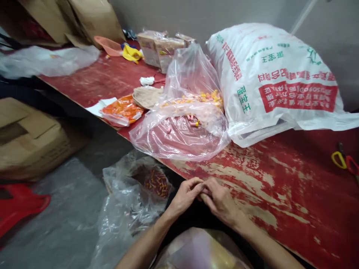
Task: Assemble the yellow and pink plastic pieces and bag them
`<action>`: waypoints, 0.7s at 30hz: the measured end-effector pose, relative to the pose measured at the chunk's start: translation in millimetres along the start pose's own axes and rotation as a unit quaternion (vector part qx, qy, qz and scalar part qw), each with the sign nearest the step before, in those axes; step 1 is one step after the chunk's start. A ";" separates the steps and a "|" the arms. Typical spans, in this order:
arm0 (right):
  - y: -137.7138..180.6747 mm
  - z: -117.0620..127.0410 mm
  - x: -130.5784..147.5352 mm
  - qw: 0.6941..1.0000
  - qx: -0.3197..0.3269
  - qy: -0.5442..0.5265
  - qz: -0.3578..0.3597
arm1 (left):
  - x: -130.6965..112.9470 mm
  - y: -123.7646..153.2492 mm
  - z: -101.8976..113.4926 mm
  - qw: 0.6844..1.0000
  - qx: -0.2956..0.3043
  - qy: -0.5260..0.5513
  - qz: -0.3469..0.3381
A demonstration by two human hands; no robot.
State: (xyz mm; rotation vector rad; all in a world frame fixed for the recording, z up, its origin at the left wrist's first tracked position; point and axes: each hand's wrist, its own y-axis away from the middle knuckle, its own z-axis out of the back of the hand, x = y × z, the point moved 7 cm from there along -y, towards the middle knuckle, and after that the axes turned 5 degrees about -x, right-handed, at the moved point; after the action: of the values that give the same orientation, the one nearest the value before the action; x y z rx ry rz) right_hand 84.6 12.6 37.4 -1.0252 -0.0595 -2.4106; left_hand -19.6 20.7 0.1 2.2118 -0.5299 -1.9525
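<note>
My left hand point(186, 193) and my right hand point(219, 198) meet at the near edge of the worn red table point(252, 164), fingertips pressed together. Whatever is pinched between them is too small and too covered by fingers to name. Beyond them lies a clear plastic bag point(179, 140), its mouth toward me, with small pink and yellow pieces point(209, 98) inside. Below the table edge to the left, another clear bag point(123, 201) holds many small dark and yellow pieces point(157, 182). A blurred plastic bag point(202, 250) is at my lap.
A large white printed sack point(280, 71) stands at the back right. Scissors point(346, 160) lie at the far right. An orange packet point(122, 109), a beige cloth-like pad point(147, 97) and wrapped packs point(162, 48) sit farther back. A cardboard box point(33, 138) and red stool point(19, 205) are left.
</note>
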 end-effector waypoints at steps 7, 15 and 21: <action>-34.2 50.3 -42.4 0.988 -0.153 0.004 -0.001 | 20.0 43.2 136.1 0.946 -0.278 -0.166 0.013; -77.0 166.0 -200.2 0.885 -0.273 0.316 -0.204 | -64.3 -5.3 127.7 0.815 -0.350 -0.384 -0.256; -136.2 161.0 -237.1 0.874 -0.170 0.396 -0.223 | -111.1 -163.5 51.0 0.777 -0.224 -0.494 -0.320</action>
State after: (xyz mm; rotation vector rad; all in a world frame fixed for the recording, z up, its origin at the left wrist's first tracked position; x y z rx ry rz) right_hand 264.2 272.9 11.4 -0.0560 0.4787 -3.1619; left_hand -53.0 217.8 41.3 0.9607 0.6874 -3.0693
